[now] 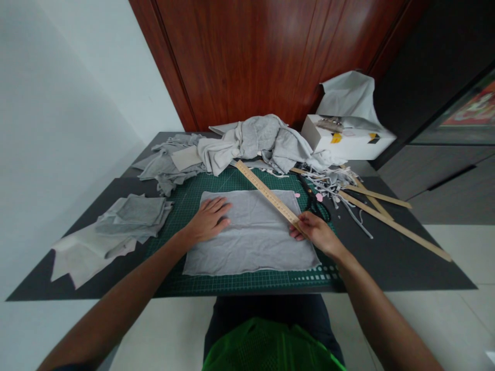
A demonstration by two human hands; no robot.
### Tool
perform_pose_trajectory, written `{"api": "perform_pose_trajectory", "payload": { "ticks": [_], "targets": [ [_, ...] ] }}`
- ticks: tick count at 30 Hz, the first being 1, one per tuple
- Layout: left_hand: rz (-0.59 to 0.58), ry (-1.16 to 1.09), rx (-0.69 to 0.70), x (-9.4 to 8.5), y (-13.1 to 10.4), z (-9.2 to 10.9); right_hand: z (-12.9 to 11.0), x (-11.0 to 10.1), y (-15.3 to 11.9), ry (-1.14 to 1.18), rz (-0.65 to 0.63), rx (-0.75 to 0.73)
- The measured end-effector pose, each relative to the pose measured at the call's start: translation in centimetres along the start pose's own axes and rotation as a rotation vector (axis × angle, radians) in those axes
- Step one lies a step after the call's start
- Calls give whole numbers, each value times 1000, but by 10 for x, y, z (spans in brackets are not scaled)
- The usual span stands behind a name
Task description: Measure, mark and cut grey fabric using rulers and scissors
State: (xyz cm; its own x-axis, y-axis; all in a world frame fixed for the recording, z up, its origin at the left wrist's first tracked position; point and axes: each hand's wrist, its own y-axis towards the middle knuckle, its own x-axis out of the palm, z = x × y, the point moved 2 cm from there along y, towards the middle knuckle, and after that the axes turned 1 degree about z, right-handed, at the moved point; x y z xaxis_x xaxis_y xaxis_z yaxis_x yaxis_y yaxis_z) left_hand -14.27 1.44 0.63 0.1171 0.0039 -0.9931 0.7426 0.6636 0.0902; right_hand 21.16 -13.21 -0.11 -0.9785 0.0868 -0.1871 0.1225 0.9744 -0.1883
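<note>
A light grey piece of fabric (247,252) lies spread on the green cutting mat (235,283), with some wrinkles across it. My left hand (211,219) rests flat on its left side, fingers stretched out. In my right hand (311,229) is the near end of a wooden ruler (266,191), gripped between thumb and fingers. The ruler slants over the fabric towards the far left, its far end past the fabric's back edge. Black scissors (314,201) lie just beyond my right hand, to the right of the fabric.
Folded grey cloths (135,214) lie at the left. Along the back is a heap of crumpled grey fabric (266,139), beside a white box (348,141). Fabric strips (328,180) and long wooden strips (402,226) lie at the right. A wooden door (251,62) stands behind the table.
</note>
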Motion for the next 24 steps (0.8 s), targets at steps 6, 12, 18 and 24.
{"api": "perform_pose_trajectory", "payload": {
  "ticks": [6, 12, 18, 24],
  "targets": [
    [36, 28, 80, 5, -3, 33, -33, -17, 16, -364, 17, -330],
    [48, 14, 163, 16, -16, 41, -37, -11, 63, -631, 58, -619],
    [34, 10, 187, 13, -30, 33, -14, 0, 92, -747, 74, -728],
    [74, -12, 191, 6, -21, 38, 2, 2, 97, -801, 95, -687]
  ]
}}
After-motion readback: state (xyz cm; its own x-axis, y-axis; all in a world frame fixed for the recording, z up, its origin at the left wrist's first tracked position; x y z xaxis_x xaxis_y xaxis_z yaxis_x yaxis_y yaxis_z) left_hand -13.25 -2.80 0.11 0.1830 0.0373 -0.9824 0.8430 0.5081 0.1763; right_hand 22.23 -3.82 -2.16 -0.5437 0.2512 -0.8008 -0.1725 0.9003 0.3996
